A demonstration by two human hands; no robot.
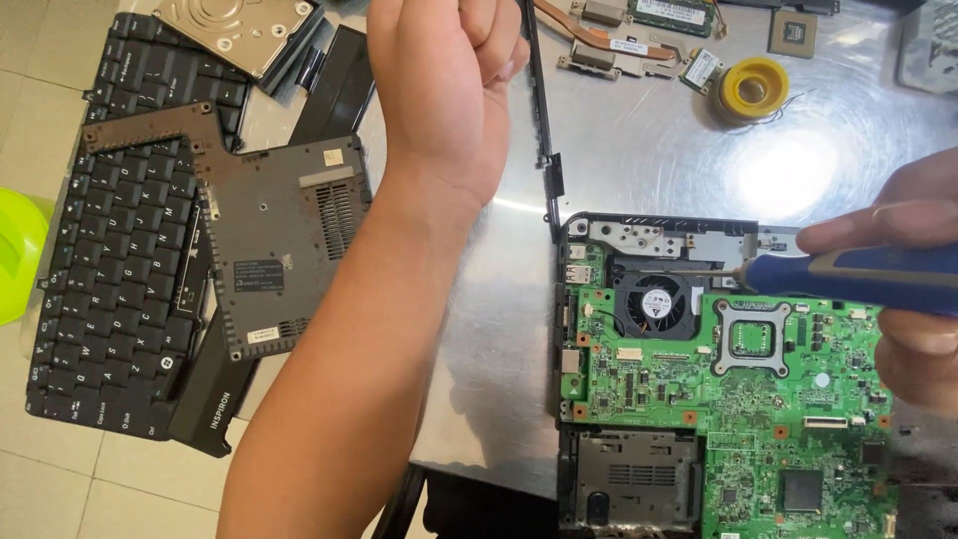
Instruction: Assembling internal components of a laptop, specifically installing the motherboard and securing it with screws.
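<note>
This looks like a repair workshop for computers. A shiny metal tabletop (639, 150) holds an open laptop with a green board (738, 419), a loose keyboard (110, 250), a dark cover (279, 240), a hard drive (235, 25), a yellow roll of wire (753, 88) and small chips.

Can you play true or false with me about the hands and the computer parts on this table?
1. The right hand holds a blue screwdriver. True.
2. The left hand is holding a hammer. False: it is a raised fist holding nothing visible.
3. The circuit board is green. True.
4. The black keyboard lies right of the circuit board. False: it lies far left.
5. The black fan sits by the board's top edge. True.
</note>
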